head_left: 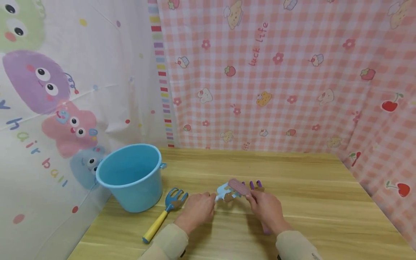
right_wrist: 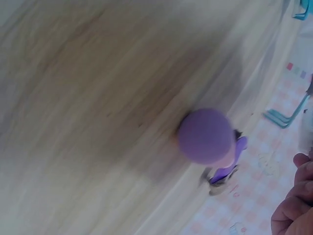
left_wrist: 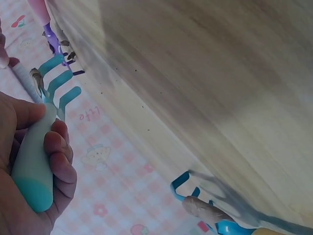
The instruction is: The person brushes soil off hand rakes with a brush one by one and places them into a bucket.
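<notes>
My left hand grips the pale mint handle of a light-blue toy garden fork, its tines raised above the table. Brown dirt clings to the fork's head. In my right hand I pinch a flat, oblong mauve thing with a rounded end; its exact kind is unclear. It is held over or against the fork's tines; whether they touch cannot be told. Beneath the right hand lies a purple fork with a pink handle, partly hidden. Dirt also shows on its head in the left wrist view.
A light-blue bucket stands at the left of the wooden table. Beside it lies a blue fork with a yellow handle, brown dirt on its head. Small dark crumbs dot the tabletop. Patterned cloths hang behind and at both sides.
</notes>
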`<state>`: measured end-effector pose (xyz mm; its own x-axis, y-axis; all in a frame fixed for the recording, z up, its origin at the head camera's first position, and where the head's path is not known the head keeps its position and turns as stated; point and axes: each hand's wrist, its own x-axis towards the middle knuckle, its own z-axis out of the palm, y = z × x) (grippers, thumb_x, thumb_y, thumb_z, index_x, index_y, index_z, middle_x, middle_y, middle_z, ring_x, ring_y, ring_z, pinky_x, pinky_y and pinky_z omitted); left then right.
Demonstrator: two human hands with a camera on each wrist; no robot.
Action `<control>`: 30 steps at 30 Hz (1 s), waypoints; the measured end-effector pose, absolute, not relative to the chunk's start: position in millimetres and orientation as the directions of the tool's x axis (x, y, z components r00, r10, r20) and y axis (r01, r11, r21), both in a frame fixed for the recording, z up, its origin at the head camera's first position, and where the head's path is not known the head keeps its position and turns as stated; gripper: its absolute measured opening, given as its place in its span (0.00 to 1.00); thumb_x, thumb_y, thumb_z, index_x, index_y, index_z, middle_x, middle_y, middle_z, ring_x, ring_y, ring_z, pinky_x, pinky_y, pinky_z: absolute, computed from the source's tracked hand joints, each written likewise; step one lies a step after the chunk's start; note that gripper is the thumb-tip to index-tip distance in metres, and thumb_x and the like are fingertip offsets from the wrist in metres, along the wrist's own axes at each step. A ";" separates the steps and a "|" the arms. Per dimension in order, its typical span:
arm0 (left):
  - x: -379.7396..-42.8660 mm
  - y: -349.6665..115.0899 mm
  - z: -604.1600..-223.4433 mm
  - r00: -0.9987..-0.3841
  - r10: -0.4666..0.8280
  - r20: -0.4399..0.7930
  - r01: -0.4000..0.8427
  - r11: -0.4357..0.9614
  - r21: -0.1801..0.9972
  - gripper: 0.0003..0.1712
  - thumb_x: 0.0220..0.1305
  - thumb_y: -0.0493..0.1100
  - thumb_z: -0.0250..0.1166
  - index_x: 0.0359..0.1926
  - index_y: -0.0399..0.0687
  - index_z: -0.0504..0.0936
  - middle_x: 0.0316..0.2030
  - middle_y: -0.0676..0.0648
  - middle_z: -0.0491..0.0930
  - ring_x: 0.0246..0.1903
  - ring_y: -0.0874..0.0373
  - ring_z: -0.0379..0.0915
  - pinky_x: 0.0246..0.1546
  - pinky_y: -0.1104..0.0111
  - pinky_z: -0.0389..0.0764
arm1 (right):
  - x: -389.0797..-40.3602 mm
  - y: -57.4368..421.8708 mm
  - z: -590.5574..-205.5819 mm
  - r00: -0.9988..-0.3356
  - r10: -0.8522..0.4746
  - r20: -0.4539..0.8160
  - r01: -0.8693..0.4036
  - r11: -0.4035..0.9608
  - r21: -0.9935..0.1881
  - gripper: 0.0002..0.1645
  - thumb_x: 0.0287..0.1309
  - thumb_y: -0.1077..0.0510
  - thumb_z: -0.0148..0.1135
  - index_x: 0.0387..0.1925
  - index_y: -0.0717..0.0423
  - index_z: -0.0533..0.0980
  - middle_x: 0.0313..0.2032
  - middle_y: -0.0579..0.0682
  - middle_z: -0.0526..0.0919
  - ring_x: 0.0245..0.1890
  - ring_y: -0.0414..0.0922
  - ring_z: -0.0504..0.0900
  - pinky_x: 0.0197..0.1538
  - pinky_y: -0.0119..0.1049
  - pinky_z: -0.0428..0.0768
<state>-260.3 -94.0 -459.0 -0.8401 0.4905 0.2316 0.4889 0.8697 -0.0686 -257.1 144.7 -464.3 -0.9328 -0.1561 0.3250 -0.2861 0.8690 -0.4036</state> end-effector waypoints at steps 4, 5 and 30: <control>-261.5 -94.7 -459.0 -0.835 0.487 0.256 0.486 0.871 -0.072 0.06 0.63 0.45 0.65 0.34 0.48 0.78 0.22 0.52 0.73 0.18 0.59 0.68 0.18 0.67 0.70 | -256.5 139.9 -463.3 -0.911 -0.205 0.357 -0.343 0.858 -0.382 0.08 0.65 0.52 0.64 0.33 0.52 0.82 0.18 0.40 0.74 0.19 0.41 0.74 0.24 0.40 0.73; -261.9 -95.1 -458.8 -0.835 0.485 0.261 0.483 0.872 -0.075 0.06 0.63 0.45 0.65 0.33 0.48 0.78 0.22 0.52 0.73 0.18 0.59 0.69 0.18 0.66 0.70 | -256.1 139.8 -463.3 -0.912 -0.209 0.354 -0.345 0.857 -0.382 0.08 0.65 0.52 0.64 0.32 0.52 0.82 0.19 0.40 0.75 0.20 0.41 0.74 0.25 0.40 0.74; -262.0 -96.2 -454.8 -0.862 0.467 0.197 0.467 0.883 -0.054 0.06 0.63 0.44 0.65 0.38 0.48 0.79 0.24 0.51 0.74 0.20 0.59 0.68 0.19 0.66 0.70 | -248.7 135.1 -457.8 -0.907 -0.227 0.354 -0.348 0.877 -0.331 0.08 0.62 0.51 0.66 0.29 0.47 0.81 0.20 0.42 0.76 0.20 0.44 0.75 0.25 0.45 0.73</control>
<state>-262.0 -96.2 -454.8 -0.8619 0.4674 0.1967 0.4666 0.8829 -0.0536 -248.7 135.1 -457.8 -0.9075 -0.2268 0.3536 -0.3481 0.8772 -0.3307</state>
